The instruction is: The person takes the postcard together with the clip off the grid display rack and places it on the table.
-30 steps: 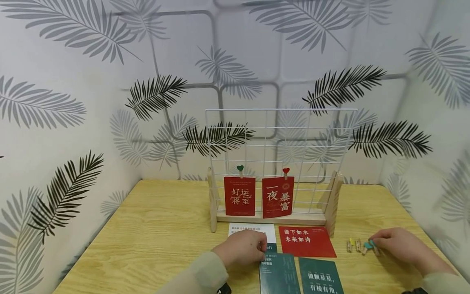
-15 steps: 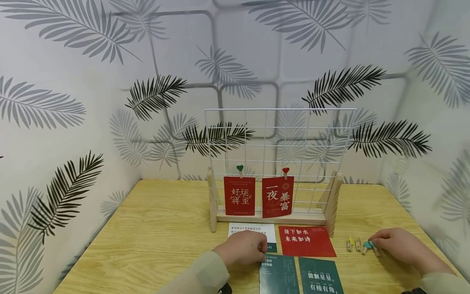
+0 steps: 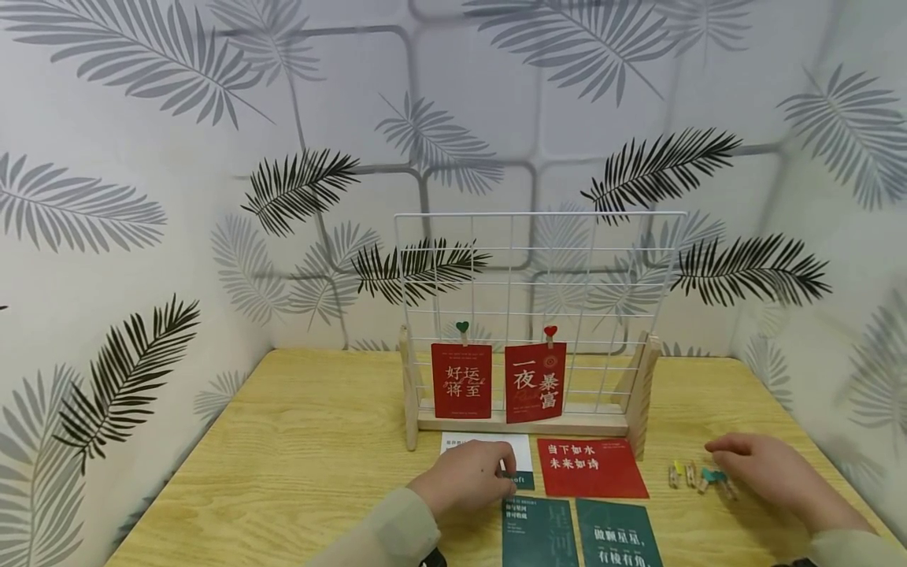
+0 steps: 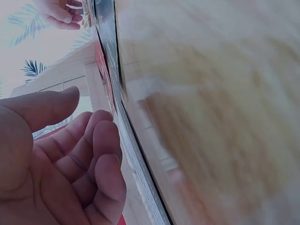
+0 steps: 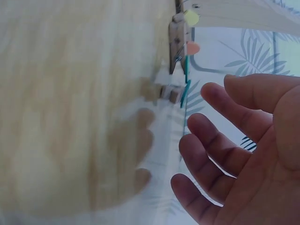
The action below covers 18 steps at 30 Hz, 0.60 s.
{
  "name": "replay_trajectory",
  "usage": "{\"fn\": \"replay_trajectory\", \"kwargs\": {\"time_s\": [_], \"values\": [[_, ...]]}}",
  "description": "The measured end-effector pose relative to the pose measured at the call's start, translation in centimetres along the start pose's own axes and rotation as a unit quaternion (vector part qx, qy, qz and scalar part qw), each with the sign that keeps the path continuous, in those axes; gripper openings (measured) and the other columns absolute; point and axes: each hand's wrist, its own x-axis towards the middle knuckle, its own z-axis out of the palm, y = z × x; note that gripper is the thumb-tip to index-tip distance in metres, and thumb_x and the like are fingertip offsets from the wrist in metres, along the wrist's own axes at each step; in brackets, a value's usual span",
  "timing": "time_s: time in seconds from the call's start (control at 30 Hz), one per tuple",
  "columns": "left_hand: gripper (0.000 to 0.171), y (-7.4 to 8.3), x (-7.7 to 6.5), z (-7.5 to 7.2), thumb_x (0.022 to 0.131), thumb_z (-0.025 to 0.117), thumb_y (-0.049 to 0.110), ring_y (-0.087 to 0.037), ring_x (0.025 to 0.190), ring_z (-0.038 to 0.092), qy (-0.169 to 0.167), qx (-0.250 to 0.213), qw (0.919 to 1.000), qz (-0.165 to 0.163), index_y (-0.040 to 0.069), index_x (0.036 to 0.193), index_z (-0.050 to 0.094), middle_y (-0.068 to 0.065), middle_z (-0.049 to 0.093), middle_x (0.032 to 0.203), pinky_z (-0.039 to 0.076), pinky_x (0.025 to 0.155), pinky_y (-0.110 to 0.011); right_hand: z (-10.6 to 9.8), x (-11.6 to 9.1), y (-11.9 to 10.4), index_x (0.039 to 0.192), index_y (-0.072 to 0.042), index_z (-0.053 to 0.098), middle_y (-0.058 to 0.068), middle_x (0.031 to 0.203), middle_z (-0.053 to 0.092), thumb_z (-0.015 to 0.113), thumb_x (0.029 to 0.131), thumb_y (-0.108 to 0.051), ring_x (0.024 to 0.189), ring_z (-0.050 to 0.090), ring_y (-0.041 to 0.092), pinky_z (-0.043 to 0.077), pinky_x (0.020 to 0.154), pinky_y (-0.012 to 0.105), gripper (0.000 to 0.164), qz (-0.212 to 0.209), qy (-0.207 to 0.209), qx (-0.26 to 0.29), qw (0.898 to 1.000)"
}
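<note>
My left hand (image 3: 468,480) hovers by the white card (image 3: 523,450) with a green strip, covering part of it, just behind a dark green card (image 3: 538,531). Nothing sits between its loosely bent fingers (image 4: 105,140), and the thumb stands apart. On the right, my other hand (image 3: 768,476) is beside several small wooden clothespins (image 3: 691,474). Its fingers are spread and relaxed, holding nothing. Teal hearts (image 3: 714,476) top the nearest clothespins. In the right wrist view, a clothespin (image 5: 177,40) lies beyond the fingertips.
A white wire grid (image 3: 542,249) in a wooden stand (image 3: 524,423) carries two red cards (image 3: 462,402) (image 3: 535,394), pinned by heart clothespins. Before it lie a red card (image 3: 594,474) and a second green card (image 3: 618,524). Patterned walls enclose the wooden table (image 3: 319,441).
My right hand has drawn slightly back from the teal-heart clothespins, its fingers loosening. The left fingers have lifted a little from the corner of the green card.
</note>
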Motion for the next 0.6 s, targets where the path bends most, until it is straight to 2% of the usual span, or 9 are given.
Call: {"fn": "replay_trajectory", "kwargs": {"time_s": [0.17, 0.33, 0.5, 0.6], "values": [[0.014, 0.0, 0.0, 0.0, 0.092, 0.074, 0.032, -0.009, 0.072, 0.054, 0.016, -0.009, 0.9998, 0.007, 0.025, 0.100, 0.065, 0.012, 0.058, 0.079, 0.046, 0.071, -0.032, -0.3, 0.1, -1.1, 0.129, 0.003, 0.065, 0.026, 0.127, 0.063, 0.054, 0.106, -0.030, 0.111, 0.061, 0.046, 0.050, 0.086, 0.058, 0.042, -0.004, 0.013, 0.013, 1.000], [0.020, 0.2, 0.0, -0.3, 0.092, 0.074, 0.033, -0.010, 0.072, 0.054, 0.031, -0.015, 0.9993, 0.012, 0.022, 0.106, 0.066, 0.011, 0.058, 0.081, 0.047, 0.070, -0.031, -0.4, 0.2, -2.3, 0.131, 0.001, 0.065, 0.023, 0.125, 0.064, 0.054, 0.106, -0.031, 0.104, 0.064, 0.038, 0.053, 0.080, 0.054, 0.042, -0.017, 0.037, 0.001, 0.999], [0.023, 0.4, -0.1, -0.5, 0.092, 0.075, 0.032, -0.012, 0.074, 0.054, 0.042, -0.029, 0.9987, 0.006, 0.022, 0.110, 0.065, 0.010, 0.058, 0.083, 0.048, 0.070, -0.032, -0.2, 0.1, -3.8, 0.127, -0.003, 0.068, 0.015, 0.116, 0.066, 0.055, 0.105, -0.033, 0.094, 0.063, 0.027, 0.052, 0.072, 0.046, 0.039, -0.035, 0.083, -0.016, 0.996], [0.024, 0.4, 0.0, -0.6, 0.092, 0.075, 0.032, -0.012, 0.074, 0.054, 0.047, -0.038, 0.9982, 0.002, 0.022, 0.111, 0.065, 0.010, 0.058, 0.084, 0.048, 0.070, -0.033, -0.1, 0.0, -4.5, 0.125, -0.006, 0.070, 0.011, 0.112, 0.065, 0.057, 0.105, -0.032, 0.092, 0.061, 0.025, 0.050, 0.070, 0.042, 0.035, -0.045, 0.113, -0.019, 0.992]]}}
